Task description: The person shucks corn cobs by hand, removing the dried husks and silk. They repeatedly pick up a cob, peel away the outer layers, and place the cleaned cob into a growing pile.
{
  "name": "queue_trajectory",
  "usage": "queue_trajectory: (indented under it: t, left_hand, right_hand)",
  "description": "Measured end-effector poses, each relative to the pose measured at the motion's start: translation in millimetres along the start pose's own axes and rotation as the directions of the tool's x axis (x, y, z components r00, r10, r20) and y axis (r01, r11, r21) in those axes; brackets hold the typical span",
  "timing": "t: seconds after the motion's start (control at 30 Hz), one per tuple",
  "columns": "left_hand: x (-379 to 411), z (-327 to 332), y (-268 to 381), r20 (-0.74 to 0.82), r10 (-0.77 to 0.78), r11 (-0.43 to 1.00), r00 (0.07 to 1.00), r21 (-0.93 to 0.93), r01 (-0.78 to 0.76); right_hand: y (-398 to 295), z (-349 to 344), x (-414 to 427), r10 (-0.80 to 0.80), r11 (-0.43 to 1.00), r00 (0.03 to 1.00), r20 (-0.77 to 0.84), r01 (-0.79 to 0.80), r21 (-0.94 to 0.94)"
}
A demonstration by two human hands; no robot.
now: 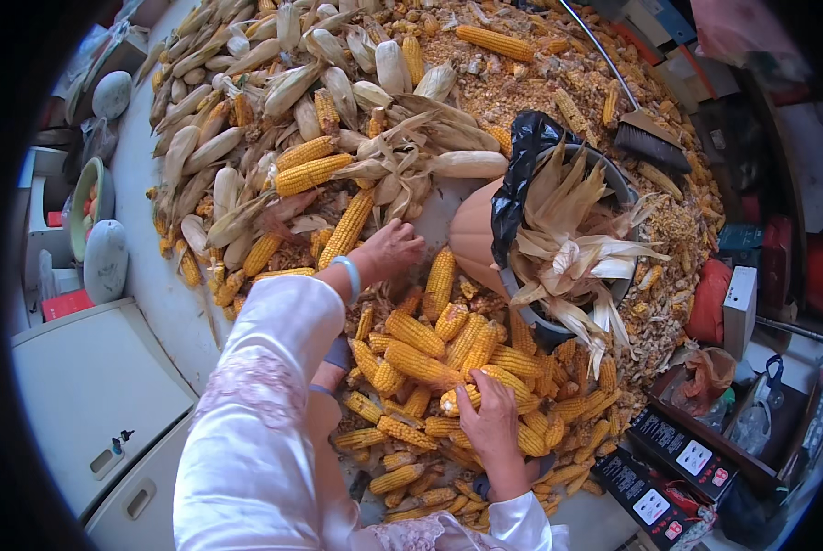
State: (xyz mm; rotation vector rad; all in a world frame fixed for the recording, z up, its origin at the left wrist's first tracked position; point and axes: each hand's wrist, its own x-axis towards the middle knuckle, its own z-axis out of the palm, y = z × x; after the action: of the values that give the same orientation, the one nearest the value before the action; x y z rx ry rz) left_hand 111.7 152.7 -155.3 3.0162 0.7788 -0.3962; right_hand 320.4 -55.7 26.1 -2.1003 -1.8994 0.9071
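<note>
My right hand (493, 417) is on a husked ear of corn (458, 401) with a pale end. Its thumb and fingers lie around the ear, at the top of a heap of bare yellow ears (418, 361). Further forward, my left hand (389, 249) reaches low over the floor with its fingers curled. A pale blue bracelet (349, 277) circles that wrist. Whatever may be between those fingers is hidden. Just ahead of it lie dry husks (401, 189), and a bare ear (349, 227) rests close by on the left.
Unhusked ears (301, 89) cover the floor at front left. A bucket (621, 182), partly lined with black plastic, holds loose husks (570, 241). Shelled kernels (501, 96) and a brush (652, 141) lie beyond. A white cabinet (101, 399) stands left; black boxes (680, 454) sit right.
</note>
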Motion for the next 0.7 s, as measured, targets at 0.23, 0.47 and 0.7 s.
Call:
queue_trajectory:
  t: [0.23, 0.47, 0.7]
  left_hand:
    - [-85, -54, -2, -0.087, -0.537, 0.363, 0.839, -0.922, 0.137]
    - [-99, -103, 44, 0.14, -0.539, -0.497, 0.831, -0.849, -0.18]
    - [-103, -128, 44, 0.114, -0.686, -0.174, 0.719, -0.985, -0.011]
  right_hand:
    - [-26, 13, 40, -0.064, 0.983, 0.998, -0.021, 0.066, 0.17]
    - [-70, 36, 103, -0.14, 0.865, 0.988, 0.067, 0.089, 0.494]
    - [-88, 43, 103, -0.051, 0.761, 0.99, -0.132, 0.125, 0.637]
